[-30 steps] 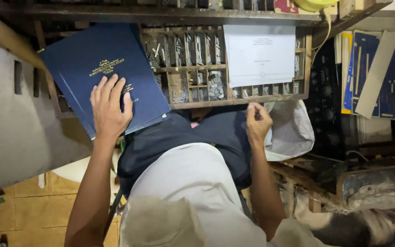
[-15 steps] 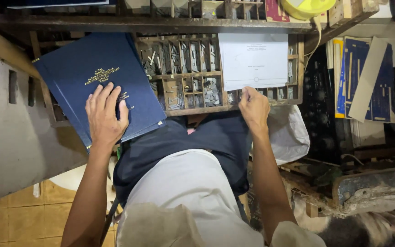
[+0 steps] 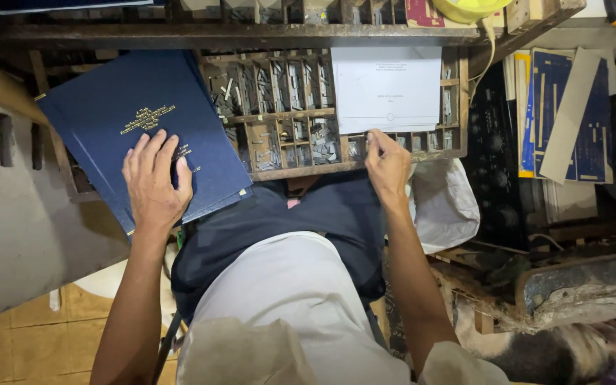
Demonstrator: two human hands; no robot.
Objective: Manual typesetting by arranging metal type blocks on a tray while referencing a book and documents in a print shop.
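Head view: your left hand (image 3: 155,182) flat, fingers spread, pressing blue hardcover book (image 3: 137,121) tilted on lap and wooden type tray (image 3: 286,114). Your right hand (image 3: 388,160) at tray's front edge, fingers curled near compartments; whether they grip anything, can't tell. White sheet (image 3: 386,85) lies on tray.

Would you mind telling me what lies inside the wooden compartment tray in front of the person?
The wooden tray holds small grey metal type pieces sorted in its compartments. A white sheet covers its upper right cells, the blue book overlaps its left edge, and the right hand hides some front cells.
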